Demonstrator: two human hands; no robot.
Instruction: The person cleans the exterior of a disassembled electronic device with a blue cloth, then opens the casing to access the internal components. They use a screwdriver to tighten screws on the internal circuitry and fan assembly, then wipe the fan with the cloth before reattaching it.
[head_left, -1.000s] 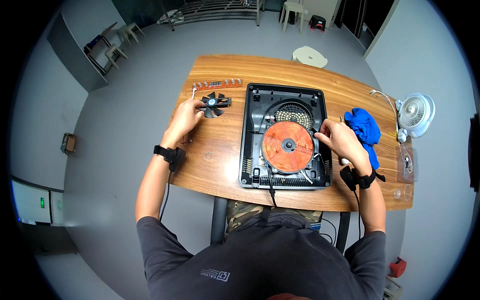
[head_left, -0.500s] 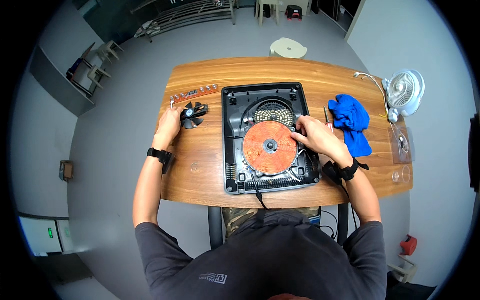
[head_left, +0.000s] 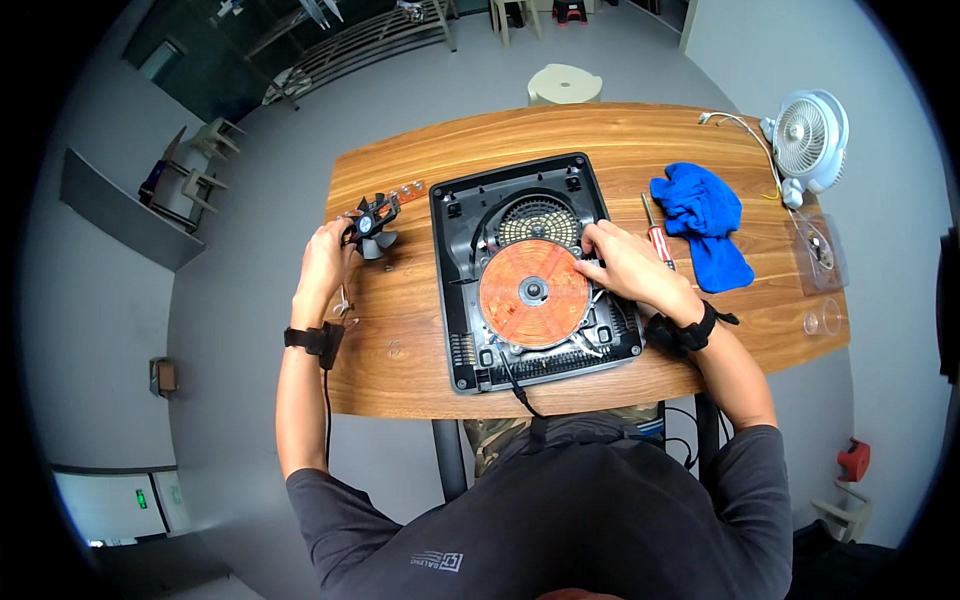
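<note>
Between the fingers of my left hand (head_left: 324,258) is a small black cooling fan (head_left: 370,226), held tilted above the left side of the table. Thin wires (head_left: 345,300) hang below it. A black induction cooker base (head_left: 456,345) lies opened on the table, its inside facing up. In its middle sits a round copper coil (head_left: 512,315) with a dark centre knob. My right hand (head_left: 632,266) grips the coil's upper right edge, thumb on its surface and fingers curled at the rim. Behind the coil shows a round vent grille (head_left: 538,218).
A strip circuit board (head_left: 408,192) lies behind the black fan. Right of the base are a screwdriver (head_left: 658,236) and a blue cloth (head_left: 700,215). A white desk fan (head_left: 808,140), a clear plastic box (head_left: 822,255) and small clear cups (head_left: 822,318) line the right edge.
My left hand has picked the black fan up off the table and tilted it, its wires now dangling. My right hand stays at the coil. The whole view has shifted slightly.
</note>
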